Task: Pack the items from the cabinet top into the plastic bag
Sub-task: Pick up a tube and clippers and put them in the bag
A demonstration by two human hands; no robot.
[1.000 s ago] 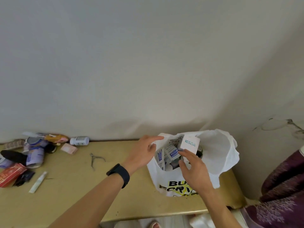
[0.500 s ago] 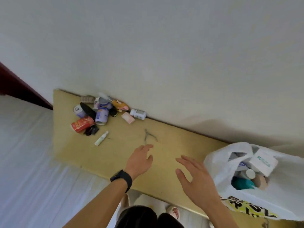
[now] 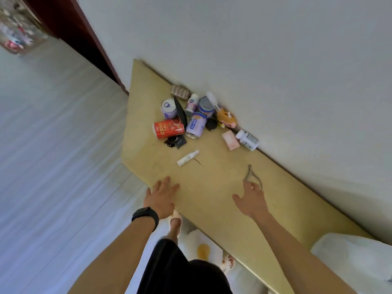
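My right hand (image 3: 251,199) hovers over the yellow cabinet top (image 3: 214,194), fingers spread, fingertips right at the metal nail nipper (image 3: 253,176). My left hand (image 3: 162,196), with a black watch on the wrist, is open near the cabinet's front edge. A small white tube (image 3: 187,158) lies ahead of it. Farther back sits a pile: a red can (image 3: 169,128), purple cans (image 3: 196,125), a pink box (image 3: 230,140) and a white pill bottle (image 3: 247,140). Only a corner of the white plastic bag (image 3: 356,259) shows at the lower right.
A white wall runs along the back of the cabinet. A dark red door frame (image 3: 89,45) stands at the far left end. Pale flooring (image 3: 53,166) lies to the left. A black packet (image 3: 177,142) lies beside the red can.
My view has swung left, away from the bag. My right hand let go of the white box in the bag and moved to the nail nipper; my left hand moved left toward the cabinet's edge.
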